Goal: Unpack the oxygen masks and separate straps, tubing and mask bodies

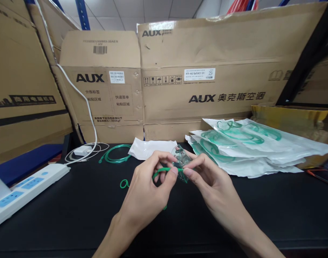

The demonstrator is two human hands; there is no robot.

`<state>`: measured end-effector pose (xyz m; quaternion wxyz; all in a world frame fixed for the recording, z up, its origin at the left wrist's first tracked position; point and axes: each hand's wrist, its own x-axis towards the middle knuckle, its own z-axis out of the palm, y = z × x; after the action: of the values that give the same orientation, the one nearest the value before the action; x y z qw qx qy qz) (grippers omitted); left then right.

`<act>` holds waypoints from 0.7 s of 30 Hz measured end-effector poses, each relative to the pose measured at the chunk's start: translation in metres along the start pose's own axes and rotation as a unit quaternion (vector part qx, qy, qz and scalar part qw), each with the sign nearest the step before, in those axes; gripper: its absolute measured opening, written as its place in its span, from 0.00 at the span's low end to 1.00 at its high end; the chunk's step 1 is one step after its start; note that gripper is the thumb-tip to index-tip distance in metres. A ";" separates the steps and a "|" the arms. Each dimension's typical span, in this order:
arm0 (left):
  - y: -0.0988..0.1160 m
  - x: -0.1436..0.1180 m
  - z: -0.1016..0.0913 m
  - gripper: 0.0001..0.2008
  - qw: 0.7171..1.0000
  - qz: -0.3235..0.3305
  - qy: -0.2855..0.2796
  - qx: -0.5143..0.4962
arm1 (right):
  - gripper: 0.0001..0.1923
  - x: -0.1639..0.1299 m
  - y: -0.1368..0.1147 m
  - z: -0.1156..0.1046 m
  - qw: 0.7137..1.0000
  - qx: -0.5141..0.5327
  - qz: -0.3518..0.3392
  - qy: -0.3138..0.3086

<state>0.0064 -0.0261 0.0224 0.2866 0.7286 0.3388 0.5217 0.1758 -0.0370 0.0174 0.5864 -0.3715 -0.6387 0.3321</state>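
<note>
Both of my hands meet over the black table. My left hand (149, 188) pinches a thin green strap (167, 169) between thumb and fingers. At the strap's right end, the thumb and fingertips of my right hand (210, 179) close on it beside a clear plastic mask (180, 154). The mask is partly hidden behind my fingers, and I cannot tell whether the strap is fastened to it. A small green loop (121, 184) shows left of my left hand; what it belongs to is hidden. Behind lies a coil of green tubing (115, 161).
A white wrapper (151, 147) lies behind my hands. On the right, white packs (271, 154) with green tubing are stacked. A power strip (32, 190) and a white cable (91, 118) occupy the left. Large cardboard boxes (169, 93) wall off the back.
</note>
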 end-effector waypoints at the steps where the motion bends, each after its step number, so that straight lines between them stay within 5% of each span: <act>1: 0.000 0.000 0.001 0.04 1.000 0.015 -0.002 0.018 | 0.09 0.000 0.000 0.000 1.000 0.001 -0.002 0.000; 7: 0.002 0.001 0.004 0.13 0.994 0.059 -0.069 0.060 | 0.08 -0.001 -0.004 0.001 1.000 0.004 0.000 0.002; 12: 0.000 0.001 0.005 0.07 0.995 0.056 -0.050 0.070 | 0.09 -0.003 -0.007 0.000 1.000 0.017 0.018 -0.009; 21: -0.002 0.000 0.005 0.11 0.989 0.061 -0.020 0.132 | 0.08 -0.002 -0.009 0.000 1.000 0.010 0.006 0.000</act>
<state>0.0112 -0.0253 0.0193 0.1622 0.7896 0.3540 0.4742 0.1749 -0.0438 0.0241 0.5878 -0.3694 -0.6330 0.3425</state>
